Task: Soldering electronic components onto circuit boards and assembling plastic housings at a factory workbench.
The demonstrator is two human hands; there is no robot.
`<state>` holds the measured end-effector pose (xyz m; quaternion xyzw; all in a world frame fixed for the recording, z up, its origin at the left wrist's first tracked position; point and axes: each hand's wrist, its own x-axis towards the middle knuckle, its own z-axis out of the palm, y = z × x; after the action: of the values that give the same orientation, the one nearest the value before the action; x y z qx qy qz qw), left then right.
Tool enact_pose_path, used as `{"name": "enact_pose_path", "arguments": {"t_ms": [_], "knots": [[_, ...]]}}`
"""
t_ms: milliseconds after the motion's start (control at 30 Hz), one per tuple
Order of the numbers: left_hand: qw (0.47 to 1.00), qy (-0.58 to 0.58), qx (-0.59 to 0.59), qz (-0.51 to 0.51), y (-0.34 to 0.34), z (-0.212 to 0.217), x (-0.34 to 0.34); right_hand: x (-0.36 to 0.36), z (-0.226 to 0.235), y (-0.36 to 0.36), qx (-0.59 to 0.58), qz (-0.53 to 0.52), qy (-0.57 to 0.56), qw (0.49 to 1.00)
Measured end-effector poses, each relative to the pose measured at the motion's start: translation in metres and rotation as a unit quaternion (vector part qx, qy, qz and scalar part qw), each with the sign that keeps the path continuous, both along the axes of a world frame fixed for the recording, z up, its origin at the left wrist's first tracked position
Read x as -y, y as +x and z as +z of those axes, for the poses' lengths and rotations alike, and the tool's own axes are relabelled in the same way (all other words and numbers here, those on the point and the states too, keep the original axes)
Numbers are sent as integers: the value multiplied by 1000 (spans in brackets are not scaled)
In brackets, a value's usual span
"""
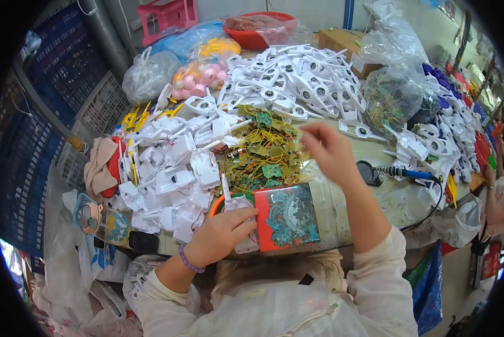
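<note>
My left hand point(221, 236) holds a white plastic housing point(242, 235) with a thin upright stem, at the left edge of a red box with a dark patterned top point(288, 218). My right hand point(331, 151) is raised just right of a heap of green circuit boards with yellow wires point(263, 149). Its fingers are bent together, slightly blurred, and whatever may be between them does not show. Left of the boards lie many white plastic housings point(176, 177), close to my left hand. Part of an orange ring point(216, 206) shows behind the held housing.
A soldering iron with a blue handle point(417, 174) rests in its holder point(369, 173) at the right, its cable curving to the table edge. White parts with round dark centres point(297, 78) are heaped at the back. Also there are a red basin point(260, 38), plastic bags point(395, 92) and blue crates point(16, 168).
</note>
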<state>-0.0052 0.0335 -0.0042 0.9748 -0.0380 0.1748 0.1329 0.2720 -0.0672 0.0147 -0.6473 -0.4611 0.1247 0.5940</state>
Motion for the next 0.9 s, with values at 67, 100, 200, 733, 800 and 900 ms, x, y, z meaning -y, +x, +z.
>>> {"name": "enact_pose_path", "arguments": {"t_ms": [67, 100, 200, 733, 800, 900], "knots": [[1000, -23, 3, 10, -2, -2, 2, -44, -14, 40, -13, -62, -65, 996], [999, -34, 5, 16, -2, -3, 3, -62, -24, 54, 69, -66, -66, 993], [996, -77, 27, 42, -3, -6, 11, -111, -52, 90, 183, -88, -128, 971], [955, -186, 187, 137, -10, -7, 28, -137, -46, 82, 9, -155, -53, 987], [933, -238, 230, 144, -8, -10, 26, -124, -24, 55, -195, -23, -22, 980], [893, -312, 277, 171, -7, -13, 25, -77, 2, 10, -294, 126, 38, 947]]}}
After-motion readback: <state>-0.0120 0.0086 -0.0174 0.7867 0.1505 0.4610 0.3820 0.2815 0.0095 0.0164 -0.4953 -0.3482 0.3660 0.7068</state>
